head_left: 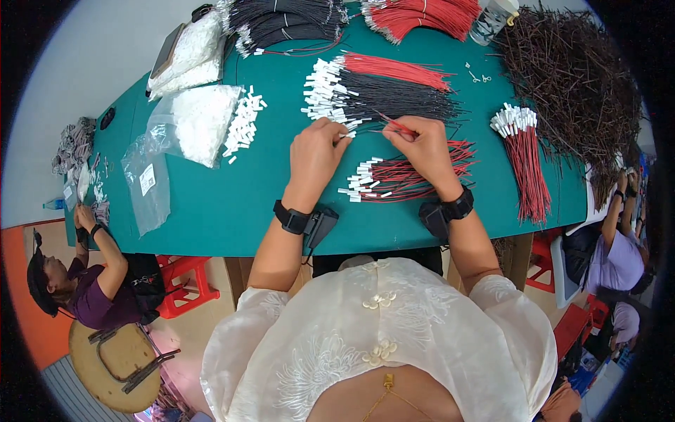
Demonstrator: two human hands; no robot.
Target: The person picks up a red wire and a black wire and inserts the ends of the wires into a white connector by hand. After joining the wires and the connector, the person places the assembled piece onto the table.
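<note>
My left hand is closed, with thumb and forefinger pinching a small white connector. My right hand grips a thin pointed tool with a red handle, its tip toward the left; the tool's exact kind is hard to make out. A dark wire runs between the two hands. Just beyond them lies a pile of black wires with white connectors at the left ends, and red wires behind. Under my right hand is a pile of red and black wires with white connectors.
Loose white connectors lie beside a plastic bag of them at left. A finished-looking bundle and a tangled dark heap are at right. Black and red wire bundles and a cup stand far back. Other people sit at both sides.
</note>
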